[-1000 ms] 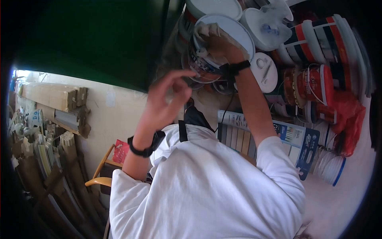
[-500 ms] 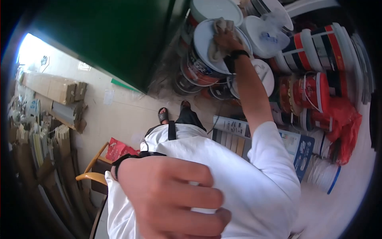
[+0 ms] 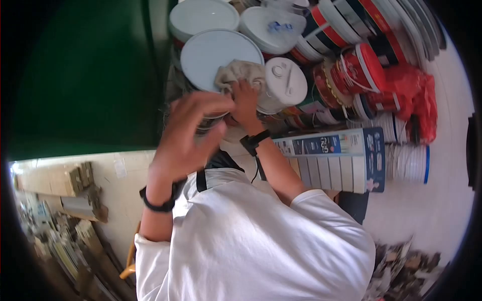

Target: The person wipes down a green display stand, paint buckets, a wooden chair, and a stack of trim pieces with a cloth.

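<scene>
A crumpled beige rag (image 3: 235, 71) lies at the near right edge of a large white bucket lid (image 3: 213, 52). My right hand (image 3: 245, 103) grips the rag, its fingers pressed into the cloth. My left hand (image 3: 190, 135) hovers closer to the camera, slightly blurred, with its thumb apart from its curved fingers and nothing between them. It covers part of the near side of the bucket. Just right of the rag stands a white container (image 3: 286, 83) with a moulded cap.
More white-lidded buckets (image 3: 203, 17) stand behind. Red paint pails (image 3: 359, 70) and a red plastic bag (image 3: 427, 103) are on the right. A colour sample board (image 3: 326, 173) leans below them. A green panel (image 3: 85, 80) fills the upper left; cartons (image 3: 47, 180) lie on the floor.
My left hand has moved from close to the camera up toward the bucket, and its fingers have spread. My right hand has drawn the rag to the lid's near edge. The view has shifted.
</scene>
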`<state>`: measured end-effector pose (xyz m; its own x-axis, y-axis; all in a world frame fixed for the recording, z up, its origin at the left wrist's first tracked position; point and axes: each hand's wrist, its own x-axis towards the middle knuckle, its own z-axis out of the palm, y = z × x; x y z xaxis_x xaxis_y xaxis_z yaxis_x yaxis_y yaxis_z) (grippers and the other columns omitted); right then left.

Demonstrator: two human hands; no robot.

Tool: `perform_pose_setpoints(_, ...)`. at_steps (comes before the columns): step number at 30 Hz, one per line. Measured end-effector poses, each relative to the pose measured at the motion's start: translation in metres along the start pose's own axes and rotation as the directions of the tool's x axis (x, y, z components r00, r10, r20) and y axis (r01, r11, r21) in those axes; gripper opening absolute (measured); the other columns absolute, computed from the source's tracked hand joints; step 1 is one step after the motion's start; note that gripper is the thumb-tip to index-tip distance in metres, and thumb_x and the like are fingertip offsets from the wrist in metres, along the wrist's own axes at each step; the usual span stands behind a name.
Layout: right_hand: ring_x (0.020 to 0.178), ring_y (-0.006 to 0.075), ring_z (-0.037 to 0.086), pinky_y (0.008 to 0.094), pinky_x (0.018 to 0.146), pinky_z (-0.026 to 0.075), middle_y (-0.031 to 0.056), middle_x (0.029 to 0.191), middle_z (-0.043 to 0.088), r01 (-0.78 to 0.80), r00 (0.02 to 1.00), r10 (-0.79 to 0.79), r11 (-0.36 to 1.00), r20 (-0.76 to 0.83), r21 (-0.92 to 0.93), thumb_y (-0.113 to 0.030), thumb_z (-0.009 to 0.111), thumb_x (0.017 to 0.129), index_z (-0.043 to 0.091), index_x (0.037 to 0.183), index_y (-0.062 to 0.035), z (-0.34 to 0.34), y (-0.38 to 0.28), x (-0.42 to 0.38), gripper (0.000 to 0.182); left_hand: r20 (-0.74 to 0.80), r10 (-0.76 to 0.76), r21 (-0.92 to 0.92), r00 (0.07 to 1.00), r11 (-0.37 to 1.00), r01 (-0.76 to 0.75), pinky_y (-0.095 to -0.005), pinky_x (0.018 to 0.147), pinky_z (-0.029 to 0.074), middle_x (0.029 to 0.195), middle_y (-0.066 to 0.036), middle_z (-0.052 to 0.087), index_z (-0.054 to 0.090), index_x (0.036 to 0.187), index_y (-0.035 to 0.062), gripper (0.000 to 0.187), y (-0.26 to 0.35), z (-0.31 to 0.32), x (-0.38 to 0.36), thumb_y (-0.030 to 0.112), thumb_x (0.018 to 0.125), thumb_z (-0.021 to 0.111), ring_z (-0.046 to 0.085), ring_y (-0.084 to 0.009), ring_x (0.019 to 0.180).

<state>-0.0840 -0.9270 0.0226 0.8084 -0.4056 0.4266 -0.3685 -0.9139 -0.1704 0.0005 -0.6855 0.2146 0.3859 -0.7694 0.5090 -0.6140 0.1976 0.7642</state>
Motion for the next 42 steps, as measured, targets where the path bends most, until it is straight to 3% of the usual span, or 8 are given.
perform_pose_setpoints(4, 0.105, 0.0345, 0.056, 0.0474, 0.089, 0.038, 0.0175, 0.118, 0.057, 0.041, 0.991, -0.019, 0.985, -0.131, 0.167, -0.022, 0.066, 0.08, 0.06, 0.111, -0.0077, 0.002, -0.002, -0.005, 0.035, -0.022, -0.152, -0.027, 0.988, 0.988, 0.151, -0.0412, 0.106, 0.035, 0.134, -0.017, 0.054, 0.061, 0.121, 0.0088, 0.032, -0.106, 0.062, 0.026, 0.02, 0.09, 0.063, 0.052, -0.0346, 0.123)
perform_pose_setpoints(8, 0.111, 0.0357, 0.057, 0.0478, 0.088, 0.039, 0.0189, 0.122, 0.06, 0.149, 0.989, -0.148, 0.953, -0.024, 0.263, -0.018, 0.066, 0.08, 0.062, 0.111, -0.0077, -0.008, 0.036, 0.015, 0.033, -0.017, -0.18, 0.356, 0.984, 0.918, 0.174, -0.0499, 0.108, 0.031, 0.14, -0.019, 0.048, 0.055, 0.128, 0.0092, 0.039, -0.173, 0.117, 0.036, 0.029, 0.094, 0.059, 0.045, -0.037, 0.13)
perform_pose_setpoints(14, 0.112, 0.0386, 0.058, 0.0513, 0.087, 0.043, 0.0196, 0.119, 0.062, -0.03, 0.999, 0.021, 0.961, 0.036, 0.273, -0.01, 0.064, 0.078, 0.064, 0.112, -0.0079, 0.016, 0.087, 0.058, 0.034, 0.137, -0.144, 0.511, 0.98, 0.858, 0.055, -0.0597, 0.109, 0.025, 0.147, -0.024, 0.039, 0.049, 0.135, 0.0037, 0.049, -0.195, 0.15, 0.037, 0.036, 0.097, 0.051, 0.034, -0.0408, 0.139)
perform_pose_setpoints(26, 0.111, 0.0449, 0.046, 0.0481, 0.097, 0.038, 0.0258, 0.116, 0.05, -0.181, 0.842, 0.379, 0.869, -0.384, 0.46, 0.005, 0.052, 0.074, 0.052, 0.12, -0.0009, 0.023, 0.077, 0.002, 0.047, 0.052, -0.233, 0.677, 0.971, 0.723, 0.137, -0.0608, 0.113, 0.021, 0.152, -0.028, 0.033, 0.041, 0.144, 0.0003, 0.063, -0.199, 0.169, 0.036, 0.046, 0.101, 0.041, 0.028, -0.0433, 0.143)
perform_pose_setpoints(34, 0.106, 0.0403, 0.052, 0.0498, 0.085, 0.048, 0.0215, 0.118, 0.053, -0.586, 0.811, 0.581, 0.802, -0.072, -0.118, -0.002, 0.063, 0.073, 0.055, 0.118, -0.0014, -0.01, 0.211, -0.018, 0.046, 0.013, -0.245, 0.784, 0.969, 0.604, 0.142, -0.0609, 0.113, 0.021, 0.151, -0.025, 0.037, 0.045, 0.145, 0.0091, 0.058, -0.195, 0.177, 0.038, 0.047, 0.101, 0.04, 0.03, -0.0422, 0.142)
perform_pose_setpoints(37, 0.106, 0.0373, 0.054, 0.0477, 0.079, 0.051, 0.0175, 0.116, 0.054, -0.465, 0.866, 0.5, 0.822, 0.026, -0.329, -0.009, 0.065, 0.074, 0.062, 0.107, -0.0026, 0.001, 0.209, -0.016, 0.033, 0.007, -0.253, 0.794, 0.967, 0.589, 0.148, -0.0616, 0.112, 0.023, 0.15, -0.025, 0.038, 0.045, 0.145, 0.0087, 0.058, -0.195, 0.179, 0.039, 0.047, 0.1, 0.041, 0.031, -0.0428, 0.141)
perform_pose_setpoints(40, 0.103, 0.0351, 0.054, 0.0475, 0.08, 0.049, 0.0155, 0.112, 0.054, -0.466, 0.885, 0.401, 0.76, -0.238, -0.453, -0.012, 0.062, 0.079, 0.065, 0.095, -0.0037, 0.039, 0.207, -0.02, 0.018, 0.01, -0.229, 0.802, 0.973, 0.583, 0.129, -0.0621, 0.11, 0.025, 0.149, -0.025, 0.04, 0.046, 0.144, 0.0086, 0.057, -0.194, 0.18, 0.04, 0.044, 0.1, 0.043, 0.034, -0.043, 0.14)
perform_pose_setpoints(42, 0.102, 0.0342, 0.054, 0.0483, 0.08, 0.048, 0.0151, 0.109, 0.055, -0.431, 0.902, 0.377, 0.747, -0.212, -0.506, -0.013, 0.059, 0.081, 0.066, 0.092, -0.0039, 0.05, 0.193, -0.021, 0.015, 0.013, -0.238, 0.8, 0.971, 0.585, 0.132, -0.0621, 0.11, 0.026, 0.149, -0.025, 0.041, 0.047, 0.143, 0.0084, 0.056, -0.195, 0.18, 0.038, 0.042, 0.099, 0.044, 0.035, -0.0432, 0.139)
